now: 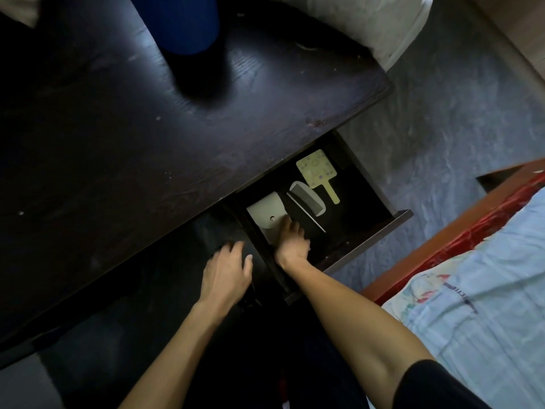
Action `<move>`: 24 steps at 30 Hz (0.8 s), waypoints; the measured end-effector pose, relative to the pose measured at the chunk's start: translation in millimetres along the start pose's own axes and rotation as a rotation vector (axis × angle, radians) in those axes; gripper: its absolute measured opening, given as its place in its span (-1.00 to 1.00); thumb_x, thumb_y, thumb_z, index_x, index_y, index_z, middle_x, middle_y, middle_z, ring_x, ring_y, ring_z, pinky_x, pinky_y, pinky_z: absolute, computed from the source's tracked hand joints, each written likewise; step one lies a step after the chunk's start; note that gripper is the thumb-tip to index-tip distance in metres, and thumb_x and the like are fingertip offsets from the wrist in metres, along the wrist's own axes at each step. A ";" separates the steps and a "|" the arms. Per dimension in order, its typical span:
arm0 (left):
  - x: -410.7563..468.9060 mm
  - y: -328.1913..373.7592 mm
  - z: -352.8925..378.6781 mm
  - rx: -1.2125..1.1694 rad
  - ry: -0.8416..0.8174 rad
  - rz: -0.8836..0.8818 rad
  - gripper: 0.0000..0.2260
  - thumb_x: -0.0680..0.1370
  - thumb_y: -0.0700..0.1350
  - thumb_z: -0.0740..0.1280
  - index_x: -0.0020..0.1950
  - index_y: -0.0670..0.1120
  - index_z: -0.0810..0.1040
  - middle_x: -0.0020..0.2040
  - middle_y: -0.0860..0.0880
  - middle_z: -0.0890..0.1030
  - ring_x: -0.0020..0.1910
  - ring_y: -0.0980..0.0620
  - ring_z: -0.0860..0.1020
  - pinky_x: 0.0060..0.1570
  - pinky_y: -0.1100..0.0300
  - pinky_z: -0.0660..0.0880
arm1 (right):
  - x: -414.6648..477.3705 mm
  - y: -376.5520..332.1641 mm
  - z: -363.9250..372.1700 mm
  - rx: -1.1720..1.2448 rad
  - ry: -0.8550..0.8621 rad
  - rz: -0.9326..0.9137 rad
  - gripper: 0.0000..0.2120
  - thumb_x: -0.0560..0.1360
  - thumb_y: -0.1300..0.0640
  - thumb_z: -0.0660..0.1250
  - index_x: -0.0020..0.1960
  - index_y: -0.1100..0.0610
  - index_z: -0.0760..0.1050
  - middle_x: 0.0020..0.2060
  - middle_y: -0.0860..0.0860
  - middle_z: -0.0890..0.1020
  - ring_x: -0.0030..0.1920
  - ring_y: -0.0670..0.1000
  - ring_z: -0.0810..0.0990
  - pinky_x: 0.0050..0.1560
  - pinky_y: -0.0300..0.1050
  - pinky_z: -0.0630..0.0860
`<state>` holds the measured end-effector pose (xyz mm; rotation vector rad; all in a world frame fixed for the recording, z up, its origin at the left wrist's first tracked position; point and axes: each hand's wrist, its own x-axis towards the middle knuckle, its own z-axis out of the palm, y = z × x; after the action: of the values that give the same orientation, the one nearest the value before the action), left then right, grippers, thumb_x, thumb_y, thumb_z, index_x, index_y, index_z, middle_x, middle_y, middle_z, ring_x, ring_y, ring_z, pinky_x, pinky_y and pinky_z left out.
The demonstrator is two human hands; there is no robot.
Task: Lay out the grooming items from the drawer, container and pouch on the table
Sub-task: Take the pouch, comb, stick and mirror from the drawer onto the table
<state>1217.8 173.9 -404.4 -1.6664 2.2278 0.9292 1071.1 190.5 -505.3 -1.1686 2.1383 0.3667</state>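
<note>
Nearest, the left hand [227, 274] hovers with fingers loosely spread, holding nothing, beside the open drawer [365, 249]. The right hand [292, 242] reaches down into the drawer, fingertips touching a pale, rounded white item [265, 212] with a small hole; whether it grips it I cannot tell. Just beyond lies a pale comb [308, 199] with a thin tail, and farther in a yellow-green patterned hand mirror [317, 171]. Past the drawer spreads the dark wooden table [118, 143], bearing a blue container [182, 25].

Dark table [147, 149]; yellow-green dotted mirror [316, 169]; grey comb [308, 199]
</note>
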 end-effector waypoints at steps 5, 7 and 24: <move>0.8 -0.8 -0.7 -0.001 -0.022 0.008 -0.61 0.60 0.04 0.15 0.40 -0.03 0.31 0.25 -0.11 0.49 0.18 -0.06 0.48 0.12 0.05 0.43 | 3.9 1.7 1.7 -0.062 0.052 -0.048 -0.24 0.54 0.20 0.27 0.55 0.24 -0.13 0.46 0.33 0.19 0.41 0.25 0.30 0.27 0.06 0.45; -1.1 0.4 -1.3 0.005 -0.009 0.011 -0.61 0.59 0.03 0.16 0.39 -0.04 0.32 0.25 -0.11 0.49 0.18 -0.08 0.48 0.12 0.03 0.42 | 2.7 5.0 -2.4 -0.033 0.055 -0.055 -0.27 0.55 0.19 0.25 0.55 0.26 -0.11 0.44 0.33 0.22 0.39 0.24 0.34 0.25 0.02 0.47; -84.3 60.3 -80.5 -0.014 0.185 0.067 -0.62 0.58 0.02 0.19 0.37 -0.07 0.38 0.28 -0.09 0.47 0.23 -0.07 0.45 0.22 0.04 0.39 | -151.5 46.5 -119.0 0.352 0.223 -0.037 -0.25 0.38 -0.07 0.38 0.45 0.08 0.14 0.22 0.13 0.41 0.21 0.15 0.45 0.11 0.06 0.48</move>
<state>1207.1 202.4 -276.7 -1.7595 2.4140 0.8387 1040.4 250.6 -319.0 -1.0809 2.2491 -0.1619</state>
